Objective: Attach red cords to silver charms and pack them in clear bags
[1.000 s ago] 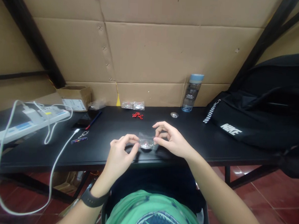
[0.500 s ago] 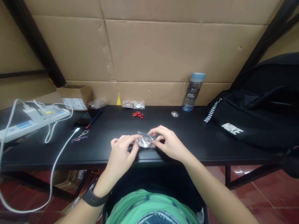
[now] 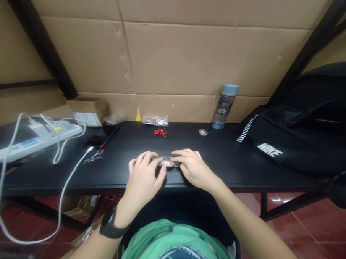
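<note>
A small, shiny clear plastic packet [image 3: 168, 162] is held between my hands near the table's front edge. Its contents are too small to make out. My left hand [image 3: 144, 173] grips the left end, fingers on top and thumb on the near side. At the other end, my right hand [image 3: 196, 169] has its fingertips on the packet, with its thumb mostly hidden. Beyond them lies a coiled red cord [image 3: 160, 132]. Two similar plastic packets [image 3: 155, 120] rest against the cardboard wall. A small round clear object [image 3: 203, 132] sits to the right.
On the left are a white power strip [image 3: 31, 144] with white cables, a keychain [image 3: 93, 160], a dark phone [image 3: 96, 140], a pen [image 3: 109, 137] and a cardboard box [image 3: 89, 111]. A water bottle [image 3: 224, 107] and a black bag [image 3: 299, 131] stand on the right.
The packet has tipped so that it shows as a thinner strip. My left hand has shifted slightly right, and my right hand's fingers have flattened along the packet's end.
</note>
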Demonstrator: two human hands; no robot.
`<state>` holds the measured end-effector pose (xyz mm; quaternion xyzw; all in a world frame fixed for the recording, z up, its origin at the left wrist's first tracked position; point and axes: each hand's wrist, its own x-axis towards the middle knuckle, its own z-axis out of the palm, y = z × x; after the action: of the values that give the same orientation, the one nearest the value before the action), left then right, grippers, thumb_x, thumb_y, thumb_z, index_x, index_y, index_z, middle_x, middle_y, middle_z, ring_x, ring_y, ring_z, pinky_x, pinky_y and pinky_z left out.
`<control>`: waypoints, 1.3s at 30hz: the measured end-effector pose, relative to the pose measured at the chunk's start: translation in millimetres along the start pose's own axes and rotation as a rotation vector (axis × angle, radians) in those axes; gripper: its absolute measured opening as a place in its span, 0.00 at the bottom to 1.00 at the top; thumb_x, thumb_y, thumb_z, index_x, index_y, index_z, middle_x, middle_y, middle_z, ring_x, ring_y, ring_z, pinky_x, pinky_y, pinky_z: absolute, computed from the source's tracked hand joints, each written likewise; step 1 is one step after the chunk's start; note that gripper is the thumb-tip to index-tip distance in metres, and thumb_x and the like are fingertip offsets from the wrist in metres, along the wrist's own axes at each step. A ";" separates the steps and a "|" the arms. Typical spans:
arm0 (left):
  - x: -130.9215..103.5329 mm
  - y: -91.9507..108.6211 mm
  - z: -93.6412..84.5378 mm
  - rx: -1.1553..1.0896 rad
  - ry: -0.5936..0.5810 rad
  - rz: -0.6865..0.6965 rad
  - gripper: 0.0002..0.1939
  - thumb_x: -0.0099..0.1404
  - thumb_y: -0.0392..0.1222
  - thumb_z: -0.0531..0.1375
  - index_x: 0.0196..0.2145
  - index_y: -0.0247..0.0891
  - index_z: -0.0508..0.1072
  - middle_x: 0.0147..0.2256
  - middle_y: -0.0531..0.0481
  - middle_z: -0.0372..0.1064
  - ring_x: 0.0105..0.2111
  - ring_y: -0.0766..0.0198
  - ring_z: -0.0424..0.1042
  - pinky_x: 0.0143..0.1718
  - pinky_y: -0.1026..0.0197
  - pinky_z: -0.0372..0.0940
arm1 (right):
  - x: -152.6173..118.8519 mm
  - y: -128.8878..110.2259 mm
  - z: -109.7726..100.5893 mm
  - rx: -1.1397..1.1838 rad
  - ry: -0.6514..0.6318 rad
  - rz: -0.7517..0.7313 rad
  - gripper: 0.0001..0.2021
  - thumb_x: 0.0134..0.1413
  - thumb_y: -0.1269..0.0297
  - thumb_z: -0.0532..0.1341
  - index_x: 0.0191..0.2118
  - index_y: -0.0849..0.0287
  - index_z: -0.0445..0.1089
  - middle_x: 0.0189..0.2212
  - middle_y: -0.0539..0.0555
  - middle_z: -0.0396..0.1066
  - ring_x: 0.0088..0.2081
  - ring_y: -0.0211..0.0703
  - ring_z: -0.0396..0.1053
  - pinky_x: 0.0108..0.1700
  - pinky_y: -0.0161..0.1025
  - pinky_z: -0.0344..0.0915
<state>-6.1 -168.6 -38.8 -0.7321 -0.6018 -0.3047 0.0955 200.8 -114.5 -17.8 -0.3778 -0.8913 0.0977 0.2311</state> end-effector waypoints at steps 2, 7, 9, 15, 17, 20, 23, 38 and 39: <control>0.0 -0.8 0.4 -0.015 -0.029 0.024 0.12 0.69 0.43 0.60 0.49 0.45 0.78 0.53 0.45 0.74 0.61 0.45 0.64 0.58 0.43 0.53 | -0.7 -3.1 -2.1 0.003 -0.018 -0.011 0.20 0.63 0.75 0.53 0.54 0.54 0.75 0.55 0.56 0.75 0.56 0.50 0.67 0.56 0.50 0.56; 0.9 -2.6 0.6 -0.035 -0.076 0.045 0.14 0.71 0.40 0.57 0.52 0.46 0.75 0.51 0.48 0.75 0.56 0.50 0.69 0.58 0.43 0.53 | -1.9 -9.6 -3.9 -0.020 0.003 -0.027 0.21 0.57 0.74 0.57 0.55 0.54 0.72 0.49 0.56 0.79 0.51 0.49 0.70 0.54 0.48 0.53; 1.5 -3.9 0.9 -0.024 -0.078 0.048 0.14 0.73 0.41 0.56 0.54 0.47 0.74 0.51 0.47 0.75 0.54 0.50 0.70 0.56 0.44 0.55 | -2.4 -11.2 -2.4 -0.037 0.016 -0.041 0.21 0.56 0.73 0.59 0.55 0.53 0.71 0.47 0.54 0.79 0.50 0.49 0.70 0.54 0.47 0.52; 1.7 -8.8 1.3 -0.046 -0.080 0.051 0.11 0.76 0.45 0.55 0.46 0.48 0.78 0.46 0.49 0.75 0.50 0.52 0.71 0.52 0.46 0.57 | -1.1 -14.7 8.1 -0.132 0.087 -0.051 0.11 0.69 0.63 0.58 0.54 0.54 0.71 0.46 0.56 0.79 0.48 0.48 0.70 0.54 0.48 0.50; 1.3 -9.3 1.6 -0.048 -0.073 0.057 0.12 0.76 0.45 0.54 0.45 0.48 0.79 0.47 0.49 0.75 0.51 0.51 0.70 0.52 0.45 0.57 | 0.9 -16.1 8.0 -0.186 0.100 -0.095 0.10 0.71 0.65 0.56 0.51 0.54 0.72 0.45 0.56 0.80 0.48 0.47 0.70 0.54 0.48 0.49; 0.2 -8.6 2.8 -0.029 -0.064 0.062 0.13 0.76 0.45 0.54 0.47 0.49 0.79 0.49 0.48 0.75 0.56 0.48 0.68 0.55 0.43 0.57 | 7.6 -13.7 -0.7 -0.268 0.084 -0.135 0.09 0.71 0.66 0.56 0.46 0.54 0.74 0.43 0.55 0.81 0.46 0.47 0.70 0.53 0.48 0.48; -1.0 -7.7 4.4 0.000 -0.027 0.044 0.13 0.74 0.46 0.56 0.50 0.48 0.78 0.55 0.45 0.72 0.63 0.41 0.60 0.57 0.39 0.56 | 23.6 0.7 -16.2 -0.401 0.005 -0.083 0.07 0.68 0.68 0.59 0.42 0.55 0.76 0.39 0.55 0.82 0.42 0.47 0.71 0.50 0.48 0.48; -2.3 -6.6 -0.3 -0.077 -0.061 0.079 0.12 0.72 0.43 0.57 0.49 0.49 0.77 0.57 0.44 0.70 0.67 0.41 0.54 0.59 0.36 0.55 | 180.3 108.0 4.8 -0.550 -0.120 0.272 0.23 0.69 0.70 0.49 0.66 0.52 0.64 0.56 0.64 0.75 0.55 0.55 0.72 0.53 0.50 0.61; -1.6 -7.9 -0.5 -0.090 -0.068 0.075 0.12 0.72 0.43 0.57 0.49 0.50 0.78 0.57 0.44 0.70 0.67 0.41 0.54 0.59 0.36 0.55 | 182.0 108.1 4.3 -0.533 -0.106 0.262 0.22 0.70 0.68 0.50 0.66 0.51 0.63 0.57 0.62 0.74 0.56 0.55 0.71 0.53 0.49 0.62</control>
<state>-13.8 -168.2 -41.2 -0.7676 -0.5625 -0.3026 0.0534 156.0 91.5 2.2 -0.5314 -0.8399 -0.0912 0.0625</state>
